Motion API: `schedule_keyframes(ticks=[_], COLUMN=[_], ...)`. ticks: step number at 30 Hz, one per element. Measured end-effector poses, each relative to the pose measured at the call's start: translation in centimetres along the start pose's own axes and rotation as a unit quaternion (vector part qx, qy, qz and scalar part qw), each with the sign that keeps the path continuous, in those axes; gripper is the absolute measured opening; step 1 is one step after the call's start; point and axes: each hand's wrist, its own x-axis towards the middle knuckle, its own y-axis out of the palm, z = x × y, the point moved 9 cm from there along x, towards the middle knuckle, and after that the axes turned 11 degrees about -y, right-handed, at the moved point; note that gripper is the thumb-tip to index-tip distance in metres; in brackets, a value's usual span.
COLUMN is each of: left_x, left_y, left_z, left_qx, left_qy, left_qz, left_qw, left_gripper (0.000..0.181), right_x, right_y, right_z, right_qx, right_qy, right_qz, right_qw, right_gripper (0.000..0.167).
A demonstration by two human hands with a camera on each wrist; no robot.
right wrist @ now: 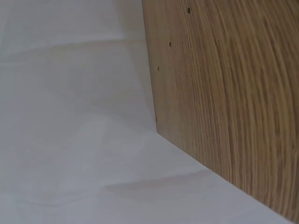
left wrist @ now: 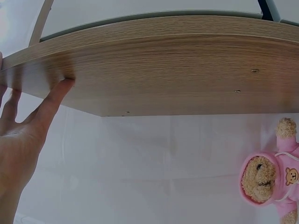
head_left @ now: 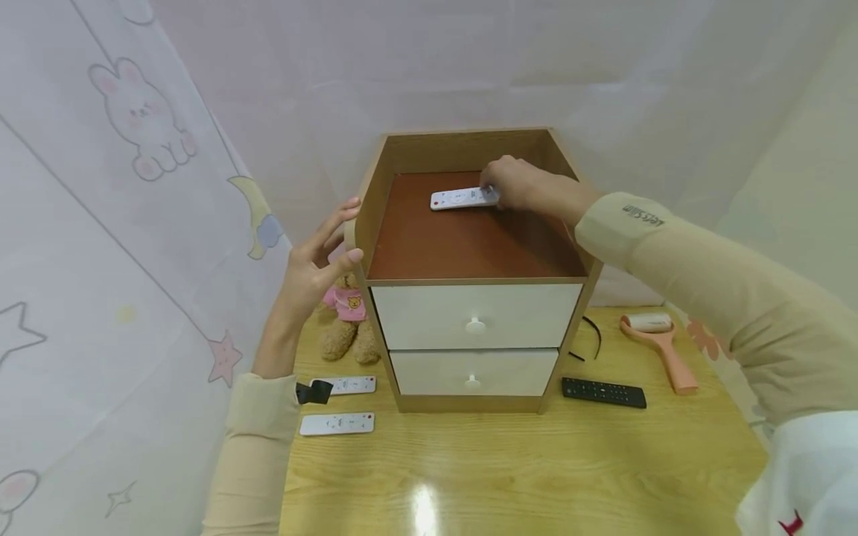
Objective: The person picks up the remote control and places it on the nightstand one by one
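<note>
A small wooden cabinet (head_left: 477,307) with two white drawers stands on the table, its top an open tray with a reddish-brown floor. Inside that tray my right hand (head_left: 515,183) pinches the right end of a white remote control (head_left: 462,198). The remote lies level or nearly so; whether it touches the floor I cannot tell. My left hand (head_left: 315,272) touches the cabinet's left side panel (left wrist: 163,74) near its top front edge, fingers mostly straight. In the right wrist view only the cabinet's outer side (right wrist: 224,102) shows, with the right hand out of sight.
Two more white remotes, one farther back (head_left: 354,385) and one nearer (head_left: 337,423), lie left of the cabinet. A teddy bear (head_left: 348,305) in pink sits beside it. To the right are a black remote (head_left: 603,392), an orange-handled lint roller (head_left: 663,346) and a thin black band (head_left: 596,339).
</note>
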Motion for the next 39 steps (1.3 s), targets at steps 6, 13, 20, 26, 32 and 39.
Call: schedule_keyframes(ticks=[6, 13, 20, 26, 32, 39], left_x=[-0.4, -0.6, -0.5, -0.5, -0.7, -0.3], left_y=[0.5, 0.7, 0.5, 0.3, 0.1, -0.1], left_z=[-1.4, -1.8, -1.6, -1.1, -0.7, -1.1], left_qx=[0.016, 0.026, 0.033, 0.035, 0.039, 0.036], left_qy=[0.008, -0.003, -0.006, -0.011, -0.021, -0.002], left_qz=[-0.001, -0.008, -0.011, -0.009, -0.010, -0.009], left_qw=[0.9998, 0.9996, 0.9994, 0.9993, 0.9990, 0.9993], left_gripper=[0.049, 0.049, 0.049, 0.049, 0.049, 0.050], right_x=[0.1, 0.0, 0.4, 0.8, -0.1, -3.8], right_y=[1.0, 1.4, 1.6, 2.0, 0.6, -4.9], right_z=[0.1, 0.4, 0.4, 0.3, 1.2, 3.1], right_qx=[0.004, 0.003, -0.008, -0.009, -0.019, 0.006], right_qy=[0.011, 0.019, 0.005, 0.000, -0.009, -0.024], right_qz=[0.016, 0.025, 0.017, 0.013, 0.014, -0.088], right_qw=[0.9998, 0.9995, 0.9998, 0.9999, 0.9997, 0.9958], right_gripper=[0.039, 0.040, 0.037, 0.037, 0.047, 0.051])
